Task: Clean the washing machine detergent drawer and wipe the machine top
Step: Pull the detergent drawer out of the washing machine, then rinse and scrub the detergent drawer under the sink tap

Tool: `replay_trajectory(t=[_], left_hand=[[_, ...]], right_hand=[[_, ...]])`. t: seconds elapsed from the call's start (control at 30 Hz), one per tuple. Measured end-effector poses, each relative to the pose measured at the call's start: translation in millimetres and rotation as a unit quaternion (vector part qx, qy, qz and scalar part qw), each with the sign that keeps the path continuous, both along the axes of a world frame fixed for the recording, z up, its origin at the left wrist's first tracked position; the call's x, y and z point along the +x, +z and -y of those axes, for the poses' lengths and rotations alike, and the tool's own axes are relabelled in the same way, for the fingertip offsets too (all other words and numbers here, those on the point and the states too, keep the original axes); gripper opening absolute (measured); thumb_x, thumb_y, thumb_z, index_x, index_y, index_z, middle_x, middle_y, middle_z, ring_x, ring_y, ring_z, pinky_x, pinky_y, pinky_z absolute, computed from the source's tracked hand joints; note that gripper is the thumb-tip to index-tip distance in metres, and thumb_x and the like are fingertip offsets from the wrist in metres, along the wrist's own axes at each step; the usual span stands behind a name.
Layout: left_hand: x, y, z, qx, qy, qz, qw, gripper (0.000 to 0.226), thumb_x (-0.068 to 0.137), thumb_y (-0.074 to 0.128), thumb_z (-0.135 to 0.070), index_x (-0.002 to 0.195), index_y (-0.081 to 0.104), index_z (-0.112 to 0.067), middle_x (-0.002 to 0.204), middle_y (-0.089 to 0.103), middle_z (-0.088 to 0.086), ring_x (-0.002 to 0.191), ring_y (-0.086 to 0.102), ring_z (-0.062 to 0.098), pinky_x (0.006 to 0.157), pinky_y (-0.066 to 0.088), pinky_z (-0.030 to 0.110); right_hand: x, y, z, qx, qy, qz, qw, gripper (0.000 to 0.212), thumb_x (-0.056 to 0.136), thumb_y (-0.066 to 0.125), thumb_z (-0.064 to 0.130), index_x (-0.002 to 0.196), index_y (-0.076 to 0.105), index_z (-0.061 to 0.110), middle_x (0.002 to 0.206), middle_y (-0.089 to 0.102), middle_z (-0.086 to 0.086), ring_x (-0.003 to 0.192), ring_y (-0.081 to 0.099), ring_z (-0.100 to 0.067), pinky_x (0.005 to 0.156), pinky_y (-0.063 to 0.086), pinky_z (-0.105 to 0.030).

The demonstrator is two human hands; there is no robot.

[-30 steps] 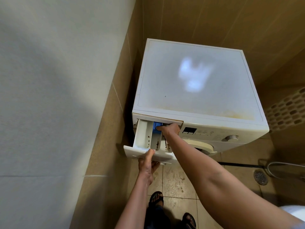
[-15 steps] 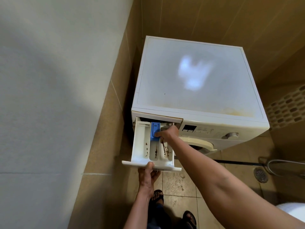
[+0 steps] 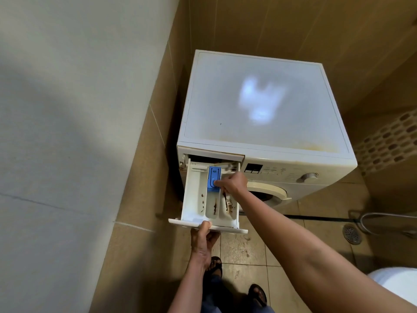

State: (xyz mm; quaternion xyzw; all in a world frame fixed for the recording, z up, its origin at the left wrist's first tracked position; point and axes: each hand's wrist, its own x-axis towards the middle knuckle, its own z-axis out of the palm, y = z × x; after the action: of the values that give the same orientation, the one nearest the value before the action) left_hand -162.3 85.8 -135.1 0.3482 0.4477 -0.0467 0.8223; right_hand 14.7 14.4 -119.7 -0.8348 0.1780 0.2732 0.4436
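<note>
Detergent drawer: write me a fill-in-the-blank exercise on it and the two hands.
The left hand grips the drawer by its ____ panel.
The right hand touches an insert coloured ____.
The stains inside are ____.
Missing words: front; blue; brown.

Left hand (image 3: 204,240), right hand (image 3: 235,182), fingers (image 3: 222,184) curled
</note>
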Motion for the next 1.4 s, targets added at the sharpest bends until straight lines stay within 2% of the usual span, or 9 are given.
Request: replay_trajectory(t=[0.27,0.43,0.53,0.63,0.73,1.0,1.1,1.23,1.4], left_hand=[[-18.9,1.0,7.7,-0.017,-0.008,-0.022,1.0,0.076,0.058,0.072,-0.021,0.129,0.05,-0.004,0.116,0.064,0.019,0.098,0.064,0.028,0.073,0.059,0.036],[-30.9,7.7,20.4,-0.019,-0.035,-0.01,0.999,0.091,0.038,0.078,-0.03,0.121,0.052,-0.006,0.102,0.066,0.014,0.092,0.063,0.026,0.081,0.056,0.04],[-38.1,14.5,32.6,-0.012,-0.069,0.001,0.998,0.085,0.041,0.079,-0.027,0.119,0.053,-0.007,0.107,0.065,0.017,0.098,0.062,0.029,0.094,0.05,0.049],[-40.4,22.4,47.6,-0.004,-0.092,0.01,0.996,0.065,0.052,0.075,-0.02,0.112,0.056,-0.009,0.108,0.064,0.018,0.102,0.06,0.03,0.092,0.05,0.048],[-42.5,36.4,75.5,-0.004,-0.127,0.023,0.992,0.071,0.043,0.079,-0.024,0.109,0.058,-0.008,0.104,0.066,0.015,0.102,0.061,0.028,0.088,0.052,0.046],[-75.3,75.6,186.0,-0.023,-0.223,0.065,0.972,0.084,0.048,0.079,-0.025,0.125,0.05,-0.006,0.111,0.063,0.017,0.102,0.061,0.028,0.073,0.057,0.039],[-97.4,84.3,237.4,-0.039,-0.275,0.08,0.957,0.077,0.062,0.072,-0.02,0.132,0.045,-0.002,0.124,0.06,0.023,0.108,0.061,0.031,0.082,0.057,0.045],[-127.4,99.8,306.4,-0.053,-0.35,0.091,0.931,0.071,0.069,0.071,-0.017,0.134,0.046,-0.003,0.12,0.062,0.021,0.103,0.062,0.029,0.071,0.06,0.037],[-171.7,114.1,390.5,-0.057,-0.462,0.082,0.882,0.057,0.082,0.064,-0.008,0.135,0.044,0.0,0.122,0.061,0.023,0.107,0.061,0.032,0.07,0.059,0.038]], right_hand=[[-36.9,26.8,41.9,0.09,-0.028,0.125,0.988,0.021,0.09,0.063,0.021,0.077,0.068,0.005,0.075,0.069,-0.009,0.061,0.061,-0.013,0.056,0.05,-0.02],[-65.7,29.7,87.3,0.048,-0.136,0.203,0.968,0.014,0.087,0.063,0.022,0.076,0.066,0.013,0.075,0.068,-0.005,0.07,0.063,-0.018,0.068,0.053,-0.031],[-88.0,28.2,119.0,0.022,-0.195,0.181,0.964,0.023,0.084,0.068,0.027,0.099,0.064,0.01,0.091,0.067,-0.004,0.086,0.062,-0.018,0.081,0.053,-0.033],[-111.0,24.1,153.0,0.013,-0.178,0.133,0.975,0.047,0.084,0.069,0.035,0.12,0.054,0.008,0.105,0.059,-0.002,0.099,0.058,-0.02,0.092,0.05,-0.039],[-134.1,29.2,190.4,0.034,-0.164,0.1,0.981,0.058,0.085,0.066,0.04,0.131,0.049,0.008,0.12,0.056,-0.004,0.107,0.055,-0.02,0.095,0.05,-0.042],[-222.1,57.2,309.0,0.134,-0.261,0.089,0.952,0.046,0.088,0.066,0.027,0.128,0.051,0.009,0.119,0.06,-0.009,0.091,0.062,-0.017,0.074,0.053,-0.028],[-266.7,71.2,360.5,0.154,-0.293,0.101,0.938,0.037,0.09,0.064,0.022,0.123,0.052,0.009,0.117,0.062,-0.01,0.094,0.062,-0.019,0.08,0.053,-0.031],[-327.1,89.6,423.5,0.154,-0.361,0.109,0.913,0.042,0.088,0.066,0.028,0.124,0.052,0.011,0.122,0.063,-0.008,0.105,0.064,-0.023,0.092,0.054,-0.041],[-410.7,115.2,490.8,0.102,-0.454,0.135,0.875,0.04,0.09,0.062,0.026,0.126,0.052,0.011,0.118,0.063,-0.005,0.104,0.063,-0.021,0.088,0.053,-0.035]])
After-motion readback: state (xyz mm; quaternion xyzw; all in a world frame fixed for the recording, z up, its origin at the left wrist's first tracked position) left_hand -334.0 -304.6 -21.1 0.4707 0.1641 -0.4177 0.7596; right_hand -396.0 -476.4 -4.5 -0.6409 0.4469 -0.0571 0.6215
